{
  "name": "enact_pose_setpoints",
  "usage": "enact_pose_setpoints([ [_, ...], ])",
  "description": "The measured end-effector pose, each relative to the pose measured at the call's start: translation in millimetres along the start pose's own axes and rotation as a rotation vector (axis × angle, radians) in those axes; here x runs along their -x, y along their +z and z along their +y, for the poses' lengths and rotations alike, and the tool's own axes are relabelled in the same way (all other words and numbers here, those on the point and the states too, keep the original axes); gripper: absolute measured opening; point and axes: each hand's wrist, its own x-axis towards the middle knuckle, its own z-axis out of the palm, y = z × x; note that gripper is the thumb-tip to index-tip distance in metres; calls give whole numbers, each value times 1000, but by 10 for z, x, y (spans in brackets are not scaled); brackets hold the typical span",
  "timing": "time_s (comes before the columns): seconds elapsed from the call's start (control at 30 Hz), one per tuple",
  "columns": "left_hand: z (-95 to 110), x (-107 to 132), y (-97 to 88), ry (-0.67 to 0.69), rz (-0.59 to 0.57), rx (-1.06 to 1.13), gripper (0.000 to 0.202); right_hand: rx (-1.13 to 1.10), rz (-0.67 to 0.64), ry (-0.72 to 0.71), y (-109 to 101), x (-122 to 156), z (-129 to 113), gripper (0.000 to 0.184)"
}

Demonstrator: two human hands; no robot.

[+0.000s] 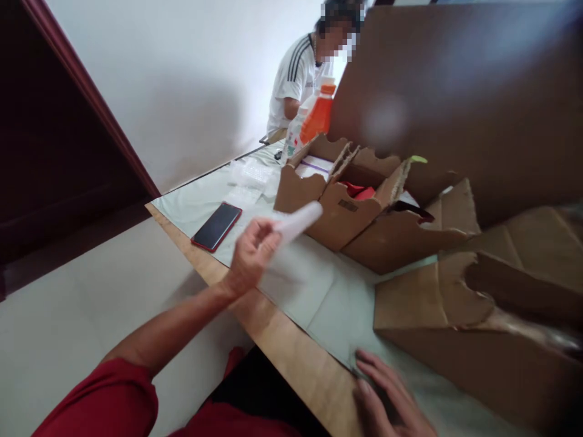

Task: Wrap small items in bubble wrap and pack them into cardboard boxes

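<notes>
Apparently the work stands somewhere in its middle: the pale, thin piece is already up from the bench and in the person's left hand, but it is not yet laid down anywhere. How much is left I cannot judge well; some clear wrap lies farther along, and three cardboard boxes in a row have things inside, one of them something red. The left hand is closed, with thumb and fingers pinching one end of the piece, so that its other end points toward these boxes, above the bench and beyond the phone. The right hand is near the bench edge, its thumb a little apart from the fingers; it is blurred, and whether it touches the surface I cannot tell.
</notes>
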Motion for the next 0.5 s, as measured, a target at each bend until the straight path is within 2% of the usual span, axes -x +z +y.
enact_pose_setpoints([
  [0.07,4,563,251,107,-259,-125,10,-89,51,182,-50,-21,-150,27],
  [0.17,33,1298,529,253,-664,-231,23,-166,201,320,-197,21,-234,29],
  [0.23,106,1619,607,346,-842,-202,28,-171,276,357,-326,90,-217,28],
  [0.27,150,1707,611,389,-884,-170,26,-167,289,367,-386,122,-204,27],
  [0.3,192,1745,594,424,-889,-147,23,-166,288,373,-437,144,-195,25],
  [0.37,236,1678,510,434,-817,-187,19,-174,255,348,-489,132,-204,23],
  [0.43,201,1484,392,371,-665,-316,23,-181,179,264,-458,28,-261,21],
  [0.5,98,1261,271,285,-519,-445,25,-158,92,122,-351,-157,-365,21],
])
